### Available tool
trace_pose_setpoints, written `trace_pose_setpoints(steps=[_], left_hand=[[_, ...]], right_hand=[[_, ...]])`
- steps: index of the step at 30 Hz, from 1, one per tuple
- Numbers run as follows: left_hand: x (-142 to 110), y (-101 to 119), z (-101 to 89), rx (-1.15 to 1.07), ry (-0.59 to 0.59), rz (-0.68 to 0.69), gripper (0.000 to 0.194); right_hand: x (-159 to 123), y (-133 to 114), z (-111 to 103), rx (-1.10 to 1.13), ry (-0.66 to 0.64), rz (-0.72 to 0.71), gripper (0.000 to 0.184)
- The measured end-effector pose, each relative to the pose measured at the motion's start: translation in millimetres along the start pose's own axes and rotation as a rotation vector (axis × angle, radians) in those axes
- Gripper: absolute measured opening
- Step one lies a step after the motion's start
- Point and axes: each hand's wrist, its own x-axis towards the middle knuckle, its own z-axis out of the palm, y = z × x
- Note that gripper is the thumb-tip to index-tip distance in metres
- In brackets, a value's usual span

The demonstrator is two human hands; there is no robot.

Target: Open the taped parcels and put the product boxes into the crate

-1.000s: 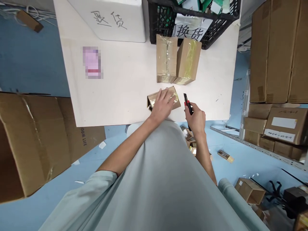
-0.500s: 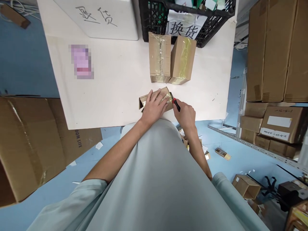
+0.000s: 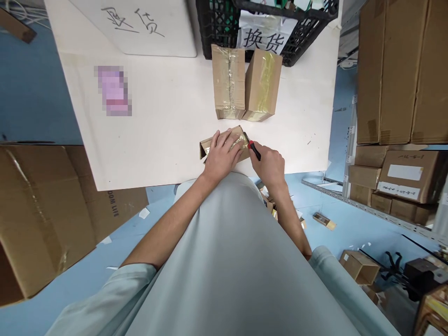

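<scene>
A small cardboard box (image 3: pixel 206 144) with shiny tape on top lies near the table's front edge, its left end open and dark inside. My left hand (image 3: pixel 221 154) rests across the top of this box, fingers stretched out and apart, pressing on it. Closed around a red and black box cutter (image 3: pixel 254 150) is my right hand (image 3: pixel 269 164). The cutter's tip meets the taped right end of the box; how deep the blade sits cannot be made out. Just behind stand two taped cardboard boxes, a left one (image 3: pixel 229 84) and a right one (image 3: pixel 263 86).
At the back of the white table (image 3: pixel 157 126) are a black plastic crate (image 3: pixel 219 28) with a paper sign and a white container (image 3: pixel 161 42). A blurred pink item (image 3: pixel 114 91) lies left. A large carton (image 3: pixel 38 210) stands left; shelved boxes (image 3: pixel 402 177) line the right.
The view has shifted slightly, so the table's things appear a little further left. Both hands, the small box and the cutter keep nearly the same places relative to one another.
</scene>
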Motion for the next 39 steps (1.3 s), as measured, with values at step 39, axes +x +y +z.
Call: trace_pose_setpoints(steps=[39], left_hand=[[3, 12, -9.9, 0.082, -0.072, 0.009, 0.041]], right_hand=[[45, 73, 89, 0.061, 0.02, 0.352, 0.05]])
